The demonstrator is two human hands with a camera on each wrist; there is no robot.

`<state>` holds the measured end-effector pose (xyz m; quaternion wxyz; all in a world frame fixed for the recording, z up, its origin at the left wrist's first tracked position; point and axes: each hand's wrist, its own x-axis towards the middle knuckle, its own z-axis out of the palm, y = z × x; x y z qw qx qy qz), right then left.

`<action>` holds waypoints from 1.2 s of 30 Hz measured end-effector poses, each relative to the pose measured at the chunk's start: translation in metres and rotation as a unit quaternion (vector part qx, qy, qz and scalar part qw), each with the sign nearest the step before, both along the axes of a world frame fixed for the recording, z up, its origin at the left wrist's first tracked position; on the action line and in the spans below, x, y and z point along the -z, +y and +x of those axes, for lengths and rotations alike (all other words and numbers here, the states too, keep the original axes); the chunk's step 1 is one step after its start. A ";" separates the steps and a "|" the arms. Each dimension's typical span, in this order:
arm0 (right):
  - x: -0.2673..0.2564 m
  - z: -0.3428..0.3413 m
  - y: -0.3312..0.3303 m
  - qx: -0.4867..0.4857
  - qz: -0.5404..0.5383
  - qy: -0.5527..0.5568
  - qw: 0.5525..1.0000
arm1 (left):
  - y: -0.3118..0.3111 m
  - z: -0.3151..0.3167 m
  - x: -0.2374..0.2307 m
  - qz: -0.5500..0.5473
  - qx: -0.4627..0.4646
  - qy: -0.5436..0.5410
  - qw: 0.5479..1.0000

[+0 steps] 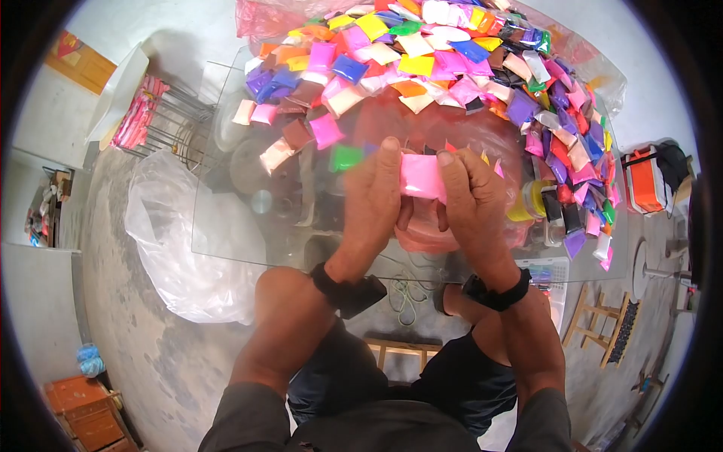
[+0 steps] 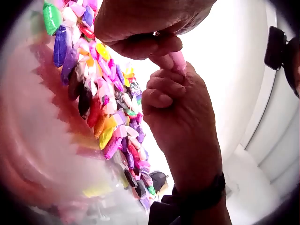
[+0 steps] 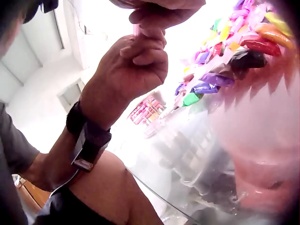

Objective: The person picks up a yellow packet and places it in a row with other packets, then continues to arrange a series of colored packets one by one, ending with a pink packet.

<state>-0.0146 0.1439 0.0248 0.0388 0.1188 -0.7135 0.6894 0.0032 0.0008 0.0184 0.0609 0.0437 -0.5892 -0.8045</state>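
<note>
Between both hands, above the glass table, is a small pink packet (image 1: 422,178) that looks soft and pillow-shaped. My left hand (image 1: 374,192) pinches its left end, thumb on top and fingers curled beneath. The right hand (image 1: 476,200) grips the opposite end in the same way. From the left wrist, only an edge of the pink packet (image 2: 177,62) shows between the fingers; the rest is hidden. A large heap of colourful packets (image 1: 416,65) lies just beyond the hands, and a green packet (image 1: 346,158) sits by the left hand.
The glass table (image 1: 226,245) has a front edge close to the knees. Red plastic sheeting (image 1: 425,239) lies under the hands. A yellow roll (image 1: 527,202) is at the right, near more packets. A clear plastic bag (image 1: 184,241) stands on the floor at left; a wooden stool (image 1: 602,324) is at right.
</note>
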 end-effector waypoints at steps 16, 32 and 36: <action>0.000 0.000 0.003 -0.035 0.024 -0.130 0.991 | 0.006 0.000 0.007 -0.025 -0.006 0.013 1.000; -0.002 -0.018 0.028 0.003 0.113 0.136 0.984 | -0.011 -0.007 0.005 0.063 0.024 -0.052 0.996; -0.014 -0.017 0.017 0.000 0.189 0.300 0.935 | -0.011 -0.008 0.007 0.080 0.044 -0.070 0.993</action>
